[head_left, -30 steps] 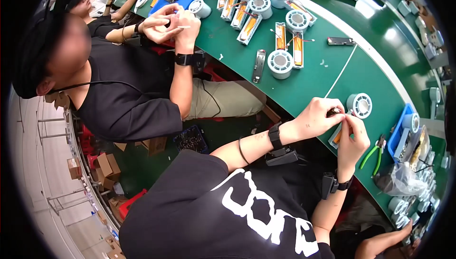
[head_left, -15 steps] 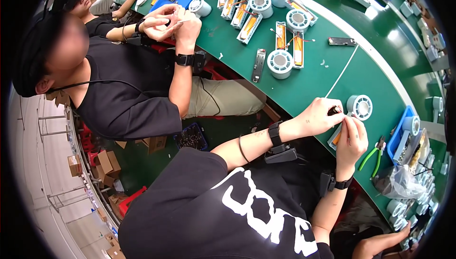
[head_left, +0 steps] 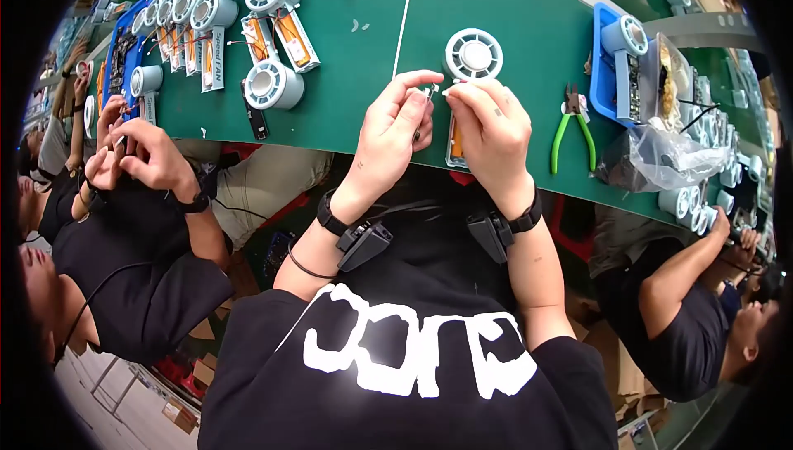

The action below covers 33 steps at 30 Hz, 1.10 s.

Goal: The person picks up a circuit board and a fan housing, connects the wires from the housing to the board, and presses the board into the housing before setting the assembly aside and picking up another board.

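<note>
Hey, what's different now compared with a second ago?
The head view has swung round, so everything sits differently in the picture. The fingertips of the left hand and right hand, which appeared to meet before, now show a slight gap. Whether any small part was let go, I can't tell. The pale-blue fan remains just beyond the hands, the green-handled cutters to their right.
</note>
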Available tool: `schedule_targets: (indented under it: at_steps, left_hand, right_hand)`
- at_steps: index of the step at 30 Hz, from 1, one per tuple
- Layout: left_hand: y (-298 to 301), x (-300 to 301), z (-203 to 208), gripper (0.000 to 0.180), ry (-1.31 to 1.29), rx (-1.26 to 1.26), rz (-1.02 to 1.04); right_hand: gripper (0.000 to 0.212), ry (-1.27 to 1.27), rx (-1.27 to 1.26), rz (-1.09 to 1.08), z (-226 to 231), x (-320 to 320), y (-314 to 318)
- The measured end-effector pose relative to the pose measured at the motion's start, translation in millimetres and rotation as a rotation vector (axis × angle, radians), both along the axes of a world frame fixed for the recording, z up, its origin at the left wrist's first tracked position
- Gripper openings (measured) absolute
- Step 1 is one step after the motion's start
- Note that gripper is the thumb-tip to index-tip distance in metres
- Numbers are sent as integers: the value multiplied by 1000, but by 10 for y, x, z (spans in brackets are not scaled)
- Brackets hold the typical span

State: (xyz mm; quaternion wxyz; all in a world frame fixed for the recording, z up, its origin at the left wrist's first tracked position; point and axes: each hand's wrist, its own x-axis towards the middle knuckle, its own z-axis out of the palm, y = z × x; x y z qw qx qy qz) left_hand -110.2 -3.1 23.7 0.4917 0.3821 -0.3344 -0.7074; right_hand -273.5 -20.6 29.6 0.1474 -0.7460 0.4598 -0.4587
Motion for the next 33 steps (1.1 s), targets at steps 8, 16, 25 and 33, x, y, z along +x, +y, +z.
schedule_targets:
  at_steps: [8,16,25,33]
  left_hand:
    - [49,-132,22,28,-43,-21,61]
    - [69,-92,-3,30,-118,-95,92]
    - [78,-90,12,29,-383,-219,151]
    - [26,-28,25,27,-372,-195,56]
  right_hand:
    - [14,-13,15,-27,17,-22,40]
    - [14,-33,13,-30,7,9,35]
    - [15,129,-78,-50,50,37,30]
    - [13,232,-73,2,118,-71,-4]
